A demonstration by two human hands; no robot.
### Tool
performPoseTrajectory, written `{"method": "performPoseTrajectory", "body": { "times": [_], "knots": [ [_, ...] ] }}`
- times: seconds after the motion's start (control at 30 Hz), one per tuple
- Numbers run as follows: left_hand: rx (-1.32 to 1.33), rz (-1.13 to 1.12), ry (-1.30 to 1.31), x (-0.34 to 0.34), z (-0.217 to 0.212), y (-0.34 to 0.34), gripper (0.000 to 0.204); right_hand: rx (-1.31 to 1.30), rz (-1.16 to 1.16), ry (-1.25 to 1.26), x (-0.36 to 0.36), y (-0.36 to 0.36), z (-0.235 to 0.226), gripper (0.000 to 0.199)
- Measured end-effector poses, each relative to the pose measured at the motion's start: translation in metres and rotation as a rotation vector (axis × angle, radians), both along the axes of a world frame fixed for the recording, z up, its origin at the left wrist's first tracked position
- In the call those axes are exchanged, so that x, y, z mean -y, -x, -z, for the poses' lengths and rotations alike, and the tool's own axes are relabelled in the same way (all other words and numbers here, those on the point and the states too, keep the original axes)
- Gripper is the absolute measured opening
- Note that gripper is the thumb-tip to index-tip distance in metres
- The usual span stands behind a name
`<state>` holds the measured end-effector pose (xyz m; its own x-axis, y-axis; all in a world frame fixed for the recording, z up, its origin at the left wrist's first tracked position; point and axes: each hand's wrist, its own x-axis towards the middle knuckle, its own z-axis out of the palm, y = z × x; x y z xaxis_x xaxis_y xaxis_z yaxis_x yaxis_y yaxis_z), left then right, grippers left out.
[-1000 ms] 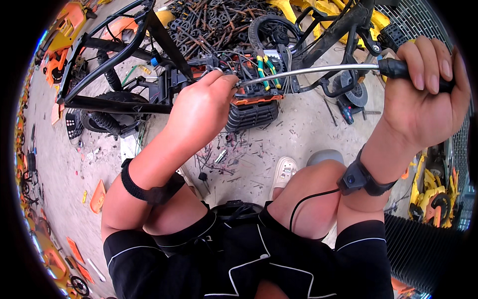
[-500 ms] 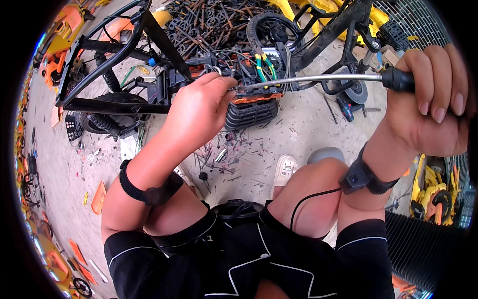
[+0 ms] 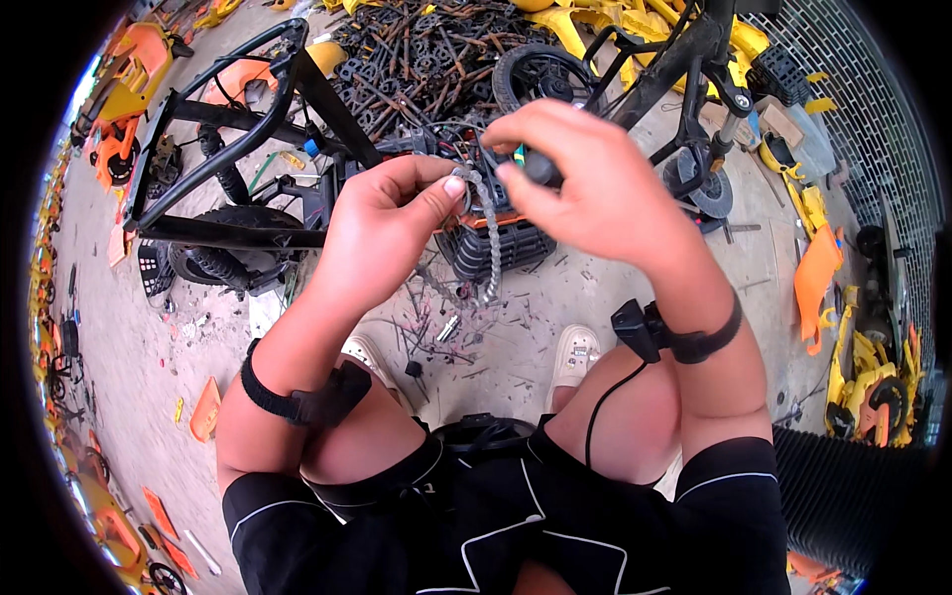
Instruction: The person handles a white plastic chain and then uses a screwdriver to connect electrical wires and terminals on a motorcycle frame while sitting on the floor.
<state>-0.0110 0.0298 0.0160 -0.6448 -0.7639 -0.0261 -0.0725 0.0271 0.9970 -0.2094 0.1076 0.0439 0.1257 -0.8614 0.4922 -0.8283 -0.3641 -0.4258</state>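
My left hand [image 3: 387, 223] pinches the top of a grey braided strand [image 3: 487, 248], which hangs down loose from my thumb and fingers. My right hand [image 3: 595, 183] is close beside it, fingers curled around a black tool handle [image 3: 540, 167]; the tool's shaft is hidden. Both hands hover just above a black finned motor block [image 3: 501, 248] with an orange part and coloured wires. The block sits in the black tubular frame [image 3: 223, 164] of a small wheeled vehicle on the concrete floor.
A black tyre [image 3: 223, 238] lies under the frame at left and a wheel [image 3: 540, 74] stands behind. A heap of dark metal rods [image 3: 416, 50] lies beyond. Yellow and orange plastic shells [image 3: 815, 268] line the edges. Screws and scraps litter the floor by my shoes [image 3: 575, 352].
My right hand has swung in from the far right, where it held a long screwdriver level, to the centre beside my left hand. The grey strand now hangs from my left fingers.
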Motion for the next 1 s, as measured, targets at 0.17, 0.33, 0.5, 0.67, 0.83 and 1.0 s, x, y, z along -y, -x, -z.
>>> {"method": "performPoseTrajectory", "body": {
  "times": [0.17,0.33,0.5,0.67,0.83,1.0],
  "knots": [
    [-0.084,-0.051,-0.194,0.007,-0.001,-0.007,0.022,0.072,-0.027,0.021,0.009,-0.02,0.013,0.024],
    [-0.175,-0.053,-0.258,0.005,0.001,-0.012,0.023,0.029,0.026,0.189,0.018,-0.034,0.021,0.014],
    [-0.241,-0.038,-0.394,0.006,0.0,-0.015,0.027,-0.082,0.031,0.31,0.023,-0.037,0.021,0.017],
    [-0.227,-0.021,-0.429,0.005,-0.007,-0.022,0.029,-0.168,0.023,0.37,0.026,-0.037,0.024,0.016],
    [-0.221,-0.032,-0.439,0.004,-0.006,-0.02,0.026,-0.175,0.0,0.405,0.03,-0.035,0.03,0.017],
    [-0.242,-0.041,-0.445,0.004,0.0,-0.017,0.022,-0.129,0.0,0.39,0.034,-0.036,0.037,0.016]
  ]
}}
